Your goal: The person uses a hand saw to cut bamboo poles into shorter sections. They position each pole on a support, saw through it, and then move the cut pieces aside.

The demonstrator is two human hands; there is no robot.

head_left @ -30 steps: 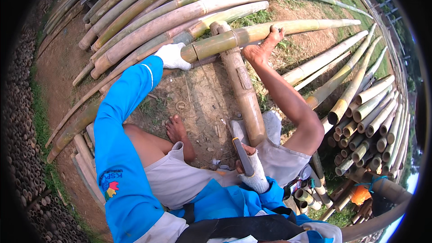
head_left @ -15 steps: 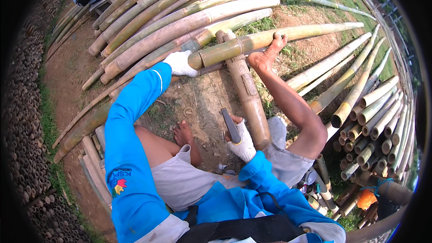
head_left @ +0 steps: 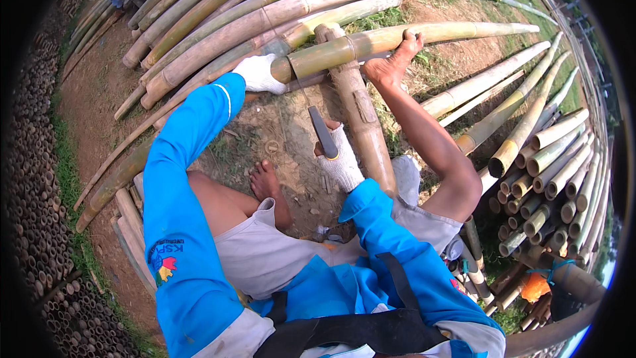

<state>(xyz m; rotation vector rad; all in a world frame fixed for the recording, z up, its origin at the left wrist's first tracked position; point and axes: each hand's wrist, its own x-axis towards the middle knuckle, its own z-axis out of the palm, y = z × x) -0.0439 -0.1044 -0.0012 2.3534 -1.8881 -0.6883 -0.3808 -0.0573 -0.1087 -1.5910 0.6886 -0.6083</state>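
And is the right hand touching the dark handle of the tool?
Touching. The head view shows the right hand wrapped around the lower part of the dark handle, whose upper end sticks out beyond the fingers.

The left arm [head_left: 169,192] stretches forward, bowed outward at the elbow, with the gloved left hand [head_left: 260,74] at its far end; part of that hand is hidden, so how tightly it closes is hard to tell. Nearer the body, to the right of the left hand, the gloved right hand [head_left: 341,159] is curled in a firm grip, its bare fingertips [head_left: 318,150] showing. The right forearm [head_left: 372,212] slants back from it. The bare right foot [head_left: 389,69] is raised, right of the left hand; the left foot [head_left: 265,180] is left of the right hand.
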